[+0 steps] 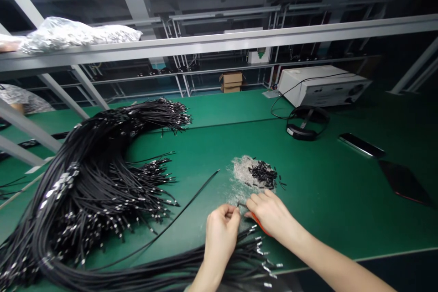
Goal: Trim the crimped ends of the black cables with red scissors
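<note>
My left hand is closed in a pinch on the end of a thin black cable near the table's front edge. My right hand is just to its right, fingers curled around a small part held to that cable end, with something orange showing under the palm. A pile of small black sleeves lies on a clear plastic bag just beyond my fingers. One loose black cable runs diagonally left of my hands. More cables with metal ends lie beneath my wrists.
A big bundle of black cables covers the left of the green mat. A white machine, a coiled band, a phone and a dark tablet sit right. A metal rail carries a plastic bag.
</note>
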The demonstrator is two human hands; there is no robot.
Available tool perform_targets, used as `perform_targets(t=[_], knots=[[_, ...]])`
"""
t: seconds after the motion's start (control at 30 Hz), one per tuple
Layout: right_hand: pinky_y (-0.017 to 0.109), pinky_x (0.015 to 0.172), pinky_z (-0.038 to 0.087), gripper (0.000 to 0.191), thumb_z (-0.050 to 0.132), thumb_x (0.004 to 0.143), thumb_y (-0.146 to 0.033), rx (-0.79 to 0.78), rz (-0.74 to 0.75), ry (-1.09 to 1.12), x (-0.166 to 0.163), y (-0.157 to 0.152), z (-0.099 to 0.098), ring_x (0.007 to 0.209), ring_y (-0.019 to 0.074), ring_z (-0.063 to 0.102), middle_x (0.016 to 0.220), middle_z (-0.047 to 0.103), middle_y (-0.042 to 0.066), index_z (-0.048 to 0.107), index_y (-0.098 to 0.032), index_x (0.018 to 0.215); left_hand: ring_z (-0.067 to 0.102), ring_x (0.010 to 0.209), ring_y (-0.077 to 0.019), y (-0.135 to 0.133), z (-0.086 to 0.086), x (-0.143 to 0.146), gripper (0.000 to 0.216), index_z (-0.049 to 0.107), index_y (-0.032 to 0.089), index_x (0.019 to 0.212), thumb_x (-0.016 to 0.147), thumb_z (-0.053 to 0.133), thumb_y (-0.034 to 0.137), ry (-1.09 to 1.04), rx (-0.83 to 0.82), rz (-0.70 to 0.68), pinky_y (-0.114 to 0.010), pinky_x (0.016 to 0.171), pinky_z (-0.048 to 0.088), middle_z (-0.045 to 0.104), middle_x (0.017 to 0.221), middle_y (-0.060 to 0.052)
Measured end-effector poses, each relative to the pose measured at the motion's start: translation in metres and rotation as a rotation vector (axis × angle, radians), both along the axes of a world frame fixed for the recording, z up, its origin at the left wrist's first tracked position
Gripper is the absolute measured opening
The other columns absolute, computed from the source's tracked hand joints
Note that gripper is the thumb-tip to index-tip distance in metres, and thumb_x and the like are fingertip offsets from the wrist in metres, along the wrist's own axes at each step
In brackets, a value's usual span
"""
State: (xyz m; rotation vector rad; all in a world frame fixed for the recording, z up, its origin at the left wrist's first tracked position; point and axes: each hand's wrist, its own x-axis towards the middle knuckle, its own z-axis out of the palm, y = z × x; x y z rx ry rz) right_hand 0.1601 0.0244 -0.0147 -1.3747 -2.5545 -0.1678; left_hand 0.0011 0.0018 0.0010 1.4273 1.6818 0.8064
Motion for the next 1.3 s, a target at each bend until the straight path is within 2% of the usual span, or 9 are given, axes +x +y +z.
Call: perform_targets(t=[0.2, 0.33, 0.47, 0.57, 0.63, 0.73, 0.83, 1.0, 1.3], knots=[[0.033, 0.082, 0.036, 0.012, 0.058, 0.087, -0.030, -0.182, 0.004, 0.029, 0.004, 0.007, 0.006, 0.074, 0.0188, 0.063, 0.077, 0.066, 0.002, 0.061, -0.019, 0.083, 0.048, 0.048, -0.0069, 0.007, -0.011, -0.001, 0.037, 0.066, 0.012, 0.074, 0.077, 0.051, 0.046, -0.056, -0.014, -0.008, -0.016, 0.048, 0.032, 0.060, 0.058, -0.003], [0.028, 0.069, 0.038, 0.023, 0.052, 0.090, -0.036, -0.348, -0.016, 0.104, 0.012, 0.013, 0.012, 0.071, 0.0195, 0.064, 0.076, 0.068, 0.004, 0.061, -0.019, 0.078, 0.047, 0.047, -0.0064, 0.009, -0.015, -0.004, 0.039, 0.065, 0.011, 0.079, 0.078, 0.050, 0.047, -0.086, -0.041, -0.016, -0.015, 0.048, 0.034, 0.059, 0.058, -0.002], [0.025, 0.065, 0.039, 0.025, 0.046, 0.092, -0.038, -0.488, -0.101, 0.455, 0.010, 0.013, 0.013, 0.075, 0.0187, 0.063, 0.080, 0.067, 0.003, 0.062, -0.020, 0.085, 0.045, 0.047, -0.0049, 0.007, -0.013, -0.007, 0.039, 0.064, 0.011, 0.080, 0.078, 0.051, 0.048, -0.123, -0.047, -0.035, -0.014, 0.047, 0.033, 0.056, 0.058, 0.000], [0.024, 0.068, 0.042, 0.026, 0.047, 0.090, -0.040, -0.658, -0.068, 0.818, 0.002, 0.012, 0.008, 0.075, 0.0167, 0.060, 0.079, 0.065, 0.002, 0.061, -0.019, 0.095, 0.044, 0.048, -0.0042, 0.005, -0.011, -0.009, 0.037, 0.064, 0.011, 0.080, 0.077, 0.054, 0.047, -0.180, -0.063, -0.076, -0.014, 0.048, 0.034, 0.055, 0.060, 0.001], [0.023, 0.065, 0.042, 0.026, 0.051, 0.088, -0.040, -0.745, -0.037, 0.984, -0.005, 0.010, 0.004, 0.071, 0.0153, 0.057, 0.074, 0.062, 0.001, 0.061, -0.017, 0.088, 0.047, 0.051, -0.0045, 0.003, -0.010, -0.009, 0.034, 0.065, 0.012, 0.082, 0.074, 0.060, 0.044, -0.197, -0.051, -0.066, -0.014, 0.050, 0.037, 0.057, 0.064, 0.000], [0.022, 0.062, 0.040, 0.027, 0.055, 0.085, -0.041, -0.758, -0.055, 1.134, -0.012, 0.007, 0.003, 0.066, 0.0129, 0.051, 0.068, 0.056, -0.001, 0.059, -0.015, 0.077, 0.055, 0.057, -0.0068, -0.002, -0.008, -0.008, 0.032, 0.066, 0.013, 0.080, 0.073, 0.062, 0.044, -0.191, 0.025, -0.004, -0.016, 0.057, 0.044, 0.062, 0.070, -0.002], [0.021, 0.060, 0.039, 0.030, 0.058, 0.083, -0.044, -0.791, -0.091, 1.282, -0.016, 0.002, 0.006, 0.063, 0.0109, 0.049, 0.070, 0.056, -0.001, 0.060, -0.015, 0.080, 0.061, 0.062, -0.0100, -0.007, -0.005, -0.006, 0.035, 0.067, 0.013, 0.079, 0.077, 0.058, 0.046, -0.250, 0.039, 0.023, -0.017, 0.059, 0.047, 0.064, 0.070, -0.004], [0.019, 0.046, 0.031, 0.031, 0.059, 0.083, -0.045, -0.945, -0.116, 1.359, -0.016, -0.004, 0.015, 0.050, 0.0058, 0.040, 0.076, 0.061, 0.001, 0.062, -0.014, 0.089, 0.064, 0.060, -0.0112, -0.009, -0.001, -0.005, 0.036, 0.066, 0.011, 0.082, 0.077, 0.058, 0.046, -0.385, -0.021, 0.039, -0.016, 0.055, 0.048, 0.065, 0.068, -0.004], [0.020, 0.052, 0.036, 0.027, 0.057, 0.085, -0.041, -0.956, -0.025, 1.337, -0.013, -0.001, 0.014, 0.056, 0.0078, 0.046, 0.075, 0.059, 0.001, 0.059, -0.014, 0.088, 0.057, 0.055, -0.0065, -0.008, -0.002, -0.007, 0.037, 0.064, 0.011, 0.081, 0.077, 0.059, 0.047, -0.422, -0.026, 0.021, -0.015, 0.053, 0.045, 0.059, 0.064, -0.001]])
